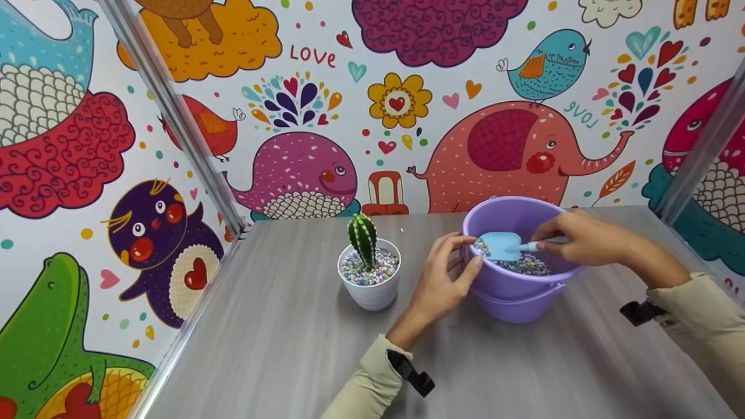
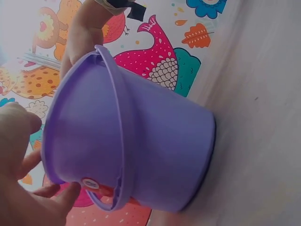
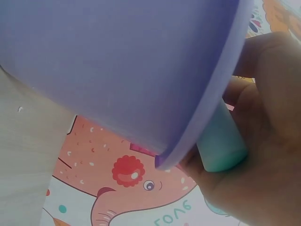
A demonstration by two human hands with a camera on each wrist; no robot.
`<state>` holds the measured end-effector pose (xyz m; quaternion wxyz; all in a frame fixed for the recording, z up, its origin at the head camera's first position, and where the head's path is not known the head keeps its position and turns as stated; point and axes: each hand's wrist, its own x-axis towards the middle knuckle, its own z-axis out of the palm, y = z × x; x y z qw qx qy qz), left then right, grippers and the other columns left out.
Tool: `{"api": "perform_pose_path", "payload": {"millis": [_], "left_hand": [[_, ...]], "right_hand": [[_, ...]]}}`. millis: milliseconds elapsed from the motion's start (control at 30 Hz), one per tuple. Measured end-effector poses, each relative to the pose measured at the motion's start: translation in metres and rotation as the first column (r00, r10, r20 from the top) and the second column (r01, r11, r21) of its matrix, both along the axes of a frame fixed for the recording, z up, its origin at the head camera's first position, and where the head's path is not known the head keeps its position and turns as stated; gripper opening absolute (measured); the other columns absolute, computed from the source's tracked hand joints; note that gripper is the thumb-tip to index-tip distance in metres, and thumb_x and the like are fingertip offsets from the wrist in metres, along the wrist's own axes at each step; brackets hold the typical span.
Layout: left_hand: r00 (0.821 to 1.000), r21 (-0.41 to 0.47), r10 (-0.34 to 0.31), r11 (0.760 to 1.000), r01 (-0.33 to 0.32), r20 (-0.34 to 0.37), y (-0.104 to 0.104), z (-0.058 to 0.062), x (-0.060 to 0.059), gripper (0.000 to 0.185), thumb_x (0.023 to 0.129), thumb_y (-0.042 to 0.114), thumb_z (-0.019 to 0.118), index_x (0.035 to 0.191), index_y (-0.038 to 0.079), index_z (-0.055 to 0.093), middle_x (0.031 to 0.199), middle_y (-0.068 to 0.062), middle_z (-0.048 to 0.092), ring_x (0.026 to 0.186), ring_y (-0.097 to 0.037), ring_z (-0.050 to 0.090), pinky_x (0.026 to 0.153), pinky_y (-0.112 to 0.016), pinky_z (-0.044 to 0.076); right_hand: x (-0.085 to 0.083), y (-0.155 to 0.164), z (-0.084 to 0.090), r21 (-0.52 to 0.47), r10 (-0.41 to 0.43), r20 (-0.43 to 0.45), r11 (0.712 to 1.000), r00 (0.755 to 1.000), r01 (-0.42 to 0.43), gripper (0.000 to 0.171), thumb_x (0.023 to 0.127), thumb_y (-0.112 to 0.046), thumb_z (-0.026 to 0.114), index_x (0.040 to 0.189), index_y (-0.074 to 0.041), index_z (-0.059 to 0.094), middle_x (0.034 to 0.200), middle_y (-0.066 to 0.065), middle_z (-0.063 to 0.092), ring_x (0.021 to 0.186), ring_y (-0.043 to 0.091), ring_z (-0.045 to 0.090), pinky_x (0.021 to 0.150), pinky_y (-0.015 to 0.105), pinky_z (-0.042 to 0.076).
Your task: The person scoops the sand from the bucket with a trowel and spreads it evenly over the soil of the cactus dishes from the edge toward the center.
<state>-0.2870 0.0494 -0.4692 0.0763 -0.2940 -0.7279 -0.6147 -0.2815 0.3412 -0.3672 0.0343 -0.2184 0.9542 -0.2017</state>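
Scooping in the purple bucket

Right of centre in the head view, the left hand (image 1: 445, 279) grips the purple bucket (image 1: 512, 291) by its rim; the right hand (image 1: 582, 238) clasps a blue shovel (image 1: 503, 245) over its coloured pebbles (image 1: 532, 266), beside the potted cactus (image 1: 369, 262).

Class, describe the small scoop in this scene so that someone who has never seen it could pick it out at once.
Start at the grey table before the cartoon-animal wall and find the purple bucket, right of the potted cactus. Inside its rim, over the speckled pebbles, the right hand holds the scoop: the only light-blue thing there, with a flat rounded blade.
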Motion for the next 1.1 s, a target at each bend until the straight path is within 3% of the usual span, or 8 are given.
{"api": "perform_pose_path", "payload": {"millis": [100, 300, 467, 633, 867, 1000, 1100], "left_hand": [[0.999, 0.006, 0.000, 1.000, 0.000, -0.047, -0.006, 0.010, 0.002, 0.044, 0.105, 0.027, 0.071, 0.143, 0.006, 0.064, 0.151, -0.013, 0.056, 0.139, -0.023, 0.061, 0.113, -0.035, 0.056], [0.987, -0.006, 0.033, 0.999, -0.035, -0.160, -0.029, 0.040, 0.015, 0.041, 0.106, 0.028, 0.069, 0.143, 0.012, 0.063, 0.141, -0.006, 0.067, 0.131, -0.015, 0.066, 0.112, -0.033, 0.057], [0.965, 0.017, 0.072, 0.997, -0.070, -0.254, -0.051, 0.066, 0.028, 0.039, 0.106, 0.025, 0.069, 0.143, 0.014, 0.063, 0.142, 0.001, 0.068, 0.132, -0.013, 0.065, 0.112, -0.035, 0.057], [0.931, 0.041, 0.135, 0.991, -0.128, -0.338, -0.077, 0.081, 0.034, 0.038, 0.105, 0.019, 0.071, 0.142, 0.014, 0.064, 0.141, 0.003, 0.069, 0.134, -0.012, 0.064, 0.113, -0.036, 0.056], [0.887, 0.051, 0.261, 0.964, -0.261, -0.380, -0.119, 0.090, 0.028, 0.040, 0.105, 0.023, 0.071, 0.143, 0.015, 0.065, 0.143, 0.000, 0.068, 0.135, -0.013, 0.060, 0.115, -0.046, 0.054], [0.870, 0.054, 0.317, 0.945, -0.321, -0.378, -0.141, 0.085, 0.019, 0.044, 0.103, 0.023, 0.074, 0.145, 0.012, 0.063, 0.144, -0.003, 0.066, 0.134, -0.016, 0.060, 0.113, -0.053, 0.053], [0.869, 0.040, 0.352, 0.932, -0.361, -0.349, -0.153, 0.077, 0.010, 0.052, 0.102, 0.026, 0.076, 0.149, 0.011, 0.059, 0.147, -0.003, 0.064, 0.135, -0.018, 0.059, 0.113, -0.052, 0.051]], "right_hand": [[0.002, 0.002, 0.000, 0.001, -0.008, -0.020, 1.000, 1.000, 0.008, 0.022, 0.097, -0.016, 0.080, 0.118, -0.012, 0.084, 0.109, 0.001, 0.082, 0.099, 0.020, 0.072, 0.079, 0.033, 0.066], [0.005, 0.005, 0.001, -0.044, -0.035, -0.007, 0.998, 0.999, 0.035, 0.023, 0.098, -0.015, 0.079, 0.119, -0.008, 0.082, 0.109, 0.004, 0.081, 0.097, 0.019, 0.073, 0.077, 0.031, 0.066], [0.008, 0.006, 0.004, -0.083, -0.066, -0.014, 0.994, 0.998, 0.065, 0.025, 0.099, -0.017, 0.078, 0.121, -0.007, 0.081, 0.112, 0.007, 0.081, 0.100, 0.022, 0.076, 0.078, 0.036, 0.069], [0.010, 0.005, 0.009, -0.116, -0.072, -0.033, 0.991, 0.997, 0.068, 0.024, 0.101, -0.017, 0.077, 0.122, -0.008, 0.081, 0.115, 0.008, 0.081, 0.105, 0.027, 0.077, 0.082, 0.043, 0.069], [0.011, -0.005, 0.015, -0.142, -0.052, -0.083, 0.989, 0.995, 0.040, 0.021, 0.101, -0.016, 0.077, 0.120, -0.010, 0.082, 0.112, 0.007, 0.082, 0.103, 0.027, 0.079, 0.080, 0.042, 0.069], [0.010, -0.014, 0.017, -0.141, -0.041, -0.101, 0.990, 0.994, 0.027, 0.020, 0.101, -0.017, 0.077, 0.119, -0.011, 0.082, 0.110, 0.004, 0.082, 0.100, 0.024, 0.079, 0.079, 0.037, 0.069], [0.009, -0.021, 0.017, -0.133, -0.029, -0.106, 0.991, 0.994, 0.014, 0.019, 0.101, -0.016, 0.077, 0.118, -0.013, 0.083, 0.108, 0.002, 0.082, 0.097, 0.021, 0.077, 0.078, 0.028, 0.066]]}}
